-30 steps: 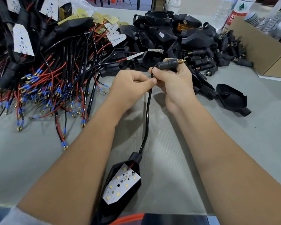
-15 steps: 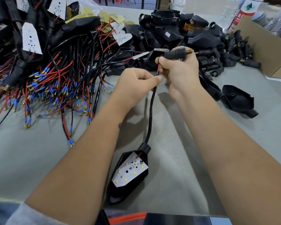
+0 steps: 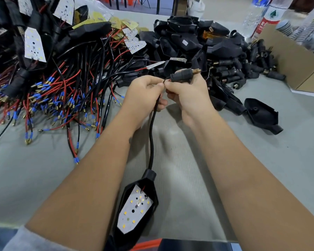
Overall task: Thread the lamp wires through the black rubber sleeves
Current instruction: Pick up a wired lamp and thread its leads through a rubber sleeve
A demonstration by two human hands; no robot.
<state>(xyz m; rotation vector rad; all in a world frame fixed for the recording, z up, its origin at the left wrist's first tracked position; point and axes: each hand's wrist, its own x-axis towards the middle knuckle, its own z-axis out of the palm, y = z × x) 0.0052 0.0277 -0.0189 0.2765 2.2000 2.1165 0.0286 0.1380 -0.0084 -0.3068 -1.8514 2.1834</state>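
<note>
The grey worktop [image 3: 198, 178] is carrying a big heap of red and black wires [image 3: 58, 91] at the left and a pile of black lamp shells [image 3: 198, 42] at the back, with a cardboard box [image 3: 294, 64] at the right. Between the forearms a lamp [image 3: 134, 207] is lying near the front edge, its white board of small lights facing up, and a black cord [image 3: 151, 138] is running from its neck up to the hands. The left hand [image 3: 143, 95] is pinching the cord's top end, its fingers [image 3: 159, 86] curled round it and touching the right hand. The right hand [image 3: 188, 95] is gripping a black rubber sleeve [image 3: 181, 77] at its fingertips, just above the cord's end, where a short stretch of red and black wire is entering it. Compared with half a second ago, the hands are sitting closer together and the bare wire between cord and sleeve is looking shorter. The sleeve is lying roughly level, ribbed, with a brass threaded tip [image 3: 196, 71] sticking out to the right.
</note>
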